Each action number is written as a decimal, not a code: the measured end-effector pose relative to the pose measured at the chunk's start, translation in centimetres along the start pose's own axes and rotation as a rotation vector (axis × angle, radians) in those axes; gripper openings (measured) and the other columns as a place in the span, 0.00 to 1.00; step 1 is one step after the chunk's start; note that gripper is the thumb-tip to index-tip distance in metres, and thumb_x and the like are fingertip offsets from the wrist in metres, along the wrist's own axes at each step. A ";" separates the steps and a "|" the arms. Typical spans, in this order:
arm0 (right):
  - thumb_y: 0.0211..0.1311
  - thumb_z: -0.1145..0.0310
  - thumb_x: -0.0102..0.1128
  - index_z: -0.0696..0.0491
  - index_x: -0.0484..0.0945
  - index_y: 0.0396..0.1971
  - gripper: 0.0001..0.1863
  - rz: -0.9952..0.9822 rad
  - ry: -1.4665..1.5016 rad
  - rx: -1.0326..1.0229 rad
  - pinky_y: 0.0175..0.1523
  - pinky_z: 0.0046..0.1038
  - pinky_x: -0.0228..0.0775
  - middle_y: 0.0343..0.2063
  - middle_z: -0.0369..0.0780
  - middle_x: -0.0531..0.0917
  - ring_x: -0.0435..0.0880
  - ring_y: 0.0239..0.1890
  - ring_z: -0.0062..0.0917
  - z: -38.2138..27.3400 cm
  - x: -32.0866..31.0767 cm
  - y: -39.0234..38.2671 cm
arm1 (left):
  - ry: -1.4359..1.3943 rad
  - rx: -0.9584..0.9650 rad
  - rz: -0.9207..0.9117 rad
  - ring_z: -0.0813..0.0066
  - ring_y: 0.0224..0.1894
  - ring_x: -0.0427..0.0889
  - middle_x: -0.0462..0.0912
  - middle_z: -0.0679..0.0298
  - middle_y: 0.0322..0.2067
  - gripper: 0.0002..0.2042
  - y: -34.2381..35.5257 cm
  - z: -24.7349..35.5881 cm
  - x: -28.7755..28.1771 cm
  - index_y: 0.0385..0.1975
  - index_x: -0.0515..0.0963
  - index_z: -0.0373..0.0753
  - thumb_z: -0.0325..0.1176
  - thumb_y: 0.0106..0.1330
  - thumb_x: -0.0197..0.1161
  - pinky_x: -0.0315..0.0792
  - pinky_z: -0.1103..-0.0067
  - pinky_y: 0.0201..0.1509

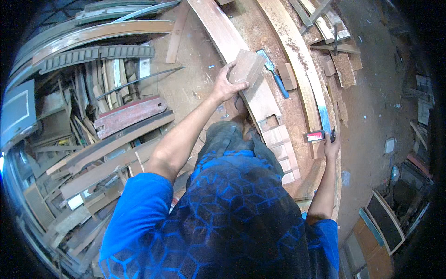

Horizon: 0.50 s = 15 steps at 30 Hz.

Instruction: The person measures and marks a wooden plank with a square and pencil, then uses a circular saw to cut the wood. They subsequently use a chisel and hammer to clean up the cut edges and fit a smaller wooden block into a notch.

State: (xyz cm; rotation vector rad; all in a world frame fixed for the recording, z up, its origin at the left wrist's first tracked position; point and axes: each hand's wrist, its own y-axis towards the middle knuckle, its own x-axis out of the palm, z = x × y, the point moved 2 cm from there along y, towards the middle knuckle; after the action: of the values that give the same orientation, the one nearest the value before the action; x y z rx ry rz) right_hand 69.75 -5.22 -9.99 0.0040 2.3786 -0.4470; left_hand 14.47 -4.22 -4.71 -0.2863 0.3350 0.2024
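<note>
My left hand [226, 86] grips a rectangular wooden block [247, 67] over a long pale curved board [213, 25]. A blue-handled chisel [278, 81] lies beside it, next to a small brown block [286, 76]. At the right, my right hand [331, 145] is closed on what looks like a square [316, 136], with a red-and-white end and a long shiny blade, against a second long board [292, 56]. Notched wooden pieces [282, 153] lie below the left board.
Piles of scrap boards [107, 139] and curved timbers [102, 28] fill the left. More offcuts [344, 69] lie at the upper right edge of the bench. A dusty floor [362, 153] runs along the right, with a dark framed panel [385, 223] at lower right.
</note>
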 end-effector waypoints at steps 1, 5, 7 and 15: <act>0.69 0.63 0.66 0.60 0.80 0.47 0.16 -0.014 -0.044 0.017 0.52 0.35 0.75 0.38 0.43 0.87 0.85 0.43 0.32 0.3 -0.1 -0.9 | -0.072 -0.007 -0.011 0.55 0.71 0.68 0.70 0.46 0.67 0.52 -1.2 0.9 -0.2 0.71 0.63 0.30 0.47 0.48 0.84 0.61 0.65 0.75; 0.67 0.62 0.68 0.61 0.80 0.49 0.19 -0.030 -0.127 0.035 0.53 0.37 0.75 0.38 0.49 0.87 0.87 0.43 0.38 1.5 0.0 -2.6 | -0.260 -0.046 -0.068 0.55 0.72 0.67 0.69 0.47 0.68 0.50 -5.1 6.0 -0.6 0.72 0.62 0.30 0.44 0.51 0.83 0.60 0.64 0.76; 0.67 0.61 0.68 0.61 0.80 0.49 0.20 0.007 -0.099 -0.009 0.52 0.37 0.75 0.37 0.50 0.87 0.87 0.42 0.39 3.4 -0.1 -2.3 | -0.284 -0.050 -0.090 0.55 0.74 0.65 0.68 0.47 0.70 0.49 -6.2 6.7 -0.1 0.73 0.61 0.30 0.42 0.52 0.82 0.57 0.64 0.78; 0.66 0.57 0.68 0.61 0.82 0.49 0.22 -0.130 -0.151 0.035 0.53 0.38 0.76 0.40 0.51 0.88 0.88 0.44 0.40 4.8 0.2 -0.6 | -0.286 -0.035 -0.043 0.58 0.68 0.71 0.73 0.49 0.64 0.52 -10.2 7.8 1.3 0.71 0.64 0.32 0.47 0.48 0.85 0.63 0.66 0.74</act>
State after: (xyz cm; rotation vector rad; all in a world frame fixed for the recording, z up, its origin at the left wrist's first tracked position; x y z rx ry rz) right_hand 72.61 -7.36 -13.28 -0.1638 2.2300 -0.5313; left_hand 20.38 -11.18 4.37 -0.2943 0.0422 0.2036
